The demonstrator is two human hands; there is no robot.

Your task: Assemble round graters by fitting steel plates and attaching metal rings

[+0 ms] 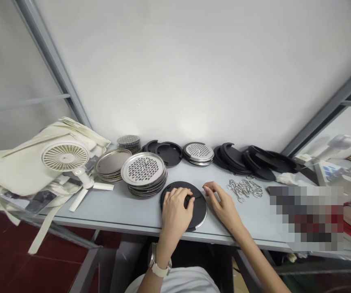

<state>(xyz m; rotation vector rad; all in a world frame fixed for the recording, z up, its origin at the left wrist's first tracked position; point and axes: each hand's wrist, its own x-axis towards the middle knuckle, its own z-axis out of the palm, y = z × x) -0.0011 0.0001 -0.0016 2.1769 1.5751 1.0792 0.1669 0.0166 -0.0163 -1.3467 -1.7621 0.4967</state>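
Observation:
A round black plastic disc [199, 211] lies near the front edge of the table, with a thin silver metal rim showing along its lower right. My left hand [177, 205] rests on top of it, fingers curled and thumb bent around a dark raised part at its middle. Just off the disc's right edge is my right hand [220, 202], thumb and forefinger pinched together; whatever is between the fingertips is too small to make out. To the right lies a loose pile of small metal rings with clips [245, 188].
Left of my hands stand stacked metal grater discs [144, 170] and plain metal discs [112, 160]. Along the wall are a perforated disc stack [198, 151] and black plastic discs [235, 156]. A white fan [67, 156] stands far left, beside a cream bag [16, 160].

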